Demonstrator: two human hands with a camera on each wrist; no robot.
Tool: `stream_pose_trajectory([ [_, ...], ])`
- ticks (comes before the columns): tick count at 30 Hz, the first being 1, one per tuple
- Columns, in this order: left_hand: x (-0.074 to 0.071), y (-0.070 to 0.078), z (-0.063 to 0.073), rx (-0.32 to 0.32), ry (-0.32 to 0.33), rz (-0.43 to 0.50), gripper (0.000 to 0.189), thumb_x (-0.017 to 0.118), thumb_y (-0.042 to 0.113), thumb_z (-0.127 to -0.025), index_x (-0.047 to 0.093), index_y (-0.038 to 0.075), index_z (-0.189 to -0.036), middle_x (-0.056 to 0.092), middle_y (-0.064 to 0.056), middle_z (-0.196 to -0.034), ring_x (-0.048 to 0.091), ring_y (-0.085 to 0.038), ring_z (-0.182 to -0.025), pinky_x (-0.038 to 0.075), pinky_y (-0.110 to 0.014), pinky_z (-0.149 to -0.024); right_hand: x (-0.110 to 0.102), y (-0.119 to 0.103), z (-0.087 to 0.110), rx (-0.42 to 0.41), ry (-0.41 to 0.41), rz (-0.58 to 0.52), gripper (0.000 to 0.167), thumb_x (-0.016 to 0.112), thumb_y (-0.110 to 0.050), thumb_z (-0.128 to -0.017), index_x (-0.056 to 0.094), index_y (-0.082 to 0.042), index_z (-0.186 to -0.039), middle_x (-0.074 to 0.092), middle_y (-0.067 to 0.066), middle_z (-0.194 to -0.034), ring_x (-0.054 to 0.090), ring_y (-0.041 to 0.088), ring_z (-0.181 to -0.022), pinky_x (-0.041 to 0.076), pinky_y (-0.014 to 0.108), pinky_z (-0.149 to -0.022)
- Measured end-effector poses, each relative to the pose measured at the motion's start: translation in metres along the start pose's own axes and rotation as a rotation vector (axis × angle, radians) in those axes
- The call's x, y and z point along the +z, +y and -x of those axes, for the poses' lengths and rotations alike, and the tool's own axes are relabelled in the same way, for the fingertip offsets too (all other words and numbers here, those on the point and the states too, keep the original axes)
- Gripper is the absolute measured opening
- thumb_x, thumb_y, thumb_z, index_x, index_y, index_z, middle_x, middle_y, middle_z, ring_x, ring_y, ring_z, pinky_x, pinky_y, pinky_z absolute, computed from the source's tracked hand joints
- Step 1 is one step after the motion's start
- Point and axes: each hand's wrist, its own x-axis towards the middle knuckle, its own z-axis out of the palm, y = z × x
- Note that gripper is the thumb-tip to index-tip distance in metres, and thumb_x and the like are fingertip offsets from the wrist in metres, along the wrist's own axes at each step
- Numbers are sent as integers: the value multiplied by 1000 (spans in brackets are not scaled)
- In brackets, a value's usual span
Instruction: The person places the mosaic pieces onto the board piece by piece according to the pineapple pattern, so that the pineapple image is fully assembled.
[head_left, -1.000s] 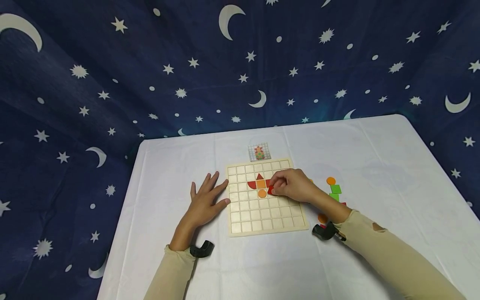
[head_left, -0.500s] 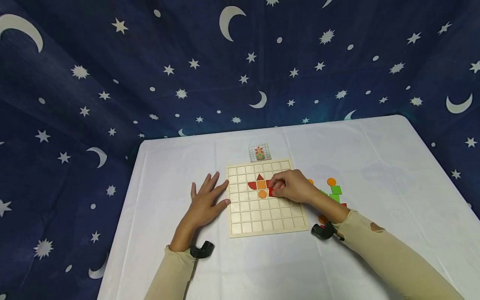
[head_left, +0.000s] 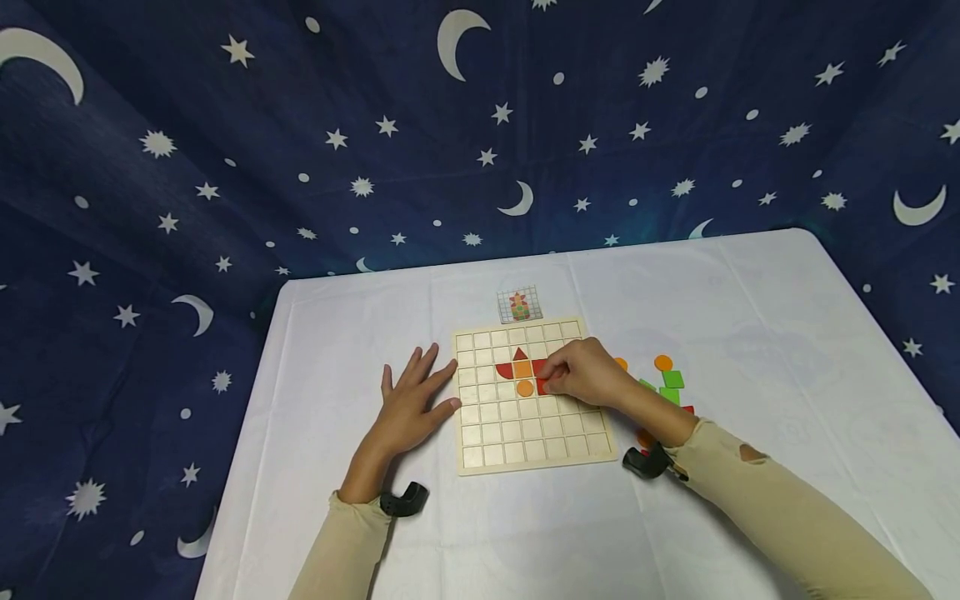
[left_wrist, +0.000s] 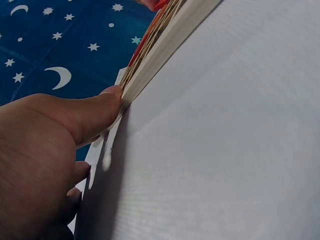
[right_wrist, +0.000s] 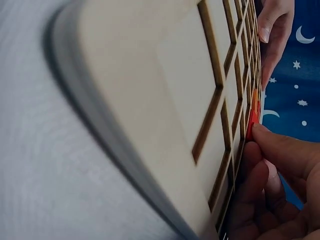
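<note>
My right hand (head_left: pixel 588 372) pinches a small red tile (head_left: pixel 542 387) low over the gridded wooden board (head_left: pixel 511 432). In the right wrist view my thumb lies on that red tile (right_wrist: pixel 251 126), with the other fingers curled beneath; its full outline is covered. Left of it on the board are an orange disc (head_left: pixel 525 388), an orange square (head_left: pixel 522 369), a red triangle (head_left: pixel 520 354) and a red quarter-round piece (head_left: pixel 504 372). Fingers spread, my left hand (head_left: pixel 408 415) rests at the board's left edge, its thumb touching the side (left_wrist: pixel 107 102).
A picture card (head_left: pixel 519 305) with a grid and a coloured figure lies beyond the board. Right of the board are loose tiles, among them an orange disc (head_left: pixel 663 363) and a green square (head_left: pixel 672 379), partly hidden by my right forearm. A white cloth (head_left: pixel 360 333) covers the table.
The red tile under my right fingers has turned slightly and now sits straighter with the grid. My right hand has barely shifted; my left hand stays in place.
</note>
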Motion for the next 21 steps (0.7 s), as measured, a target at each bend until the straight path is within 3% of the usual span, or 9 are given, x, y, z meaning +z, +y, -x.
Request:
stream_pose_trajectory([
  [16, -2, 1, 1, 2, -9, -3, 63, 68, 46, -95, 51, 23, -152, 25, -9, -170, 12, -37, -159, -6, -75, -117, 1, -5, 0, 39, 33, 45, 7, 87, -12, -80, 84, -17, -83, 78, -5, -81, 59, 11, -74, 47, 27, -64],
  [21, -2, 1, 1, 5, -8, 3, 63, 68, 45, -95, 51, 23, -152, 26, -9, -170, 12, -37, -159, -6, -75, -117, 1, -1, 1, 35, 36, 51, 7, 88, -17, -80, 85, -19, -85, 80, -4, -87, 64, 15, -85, 47, 29, -69],
])
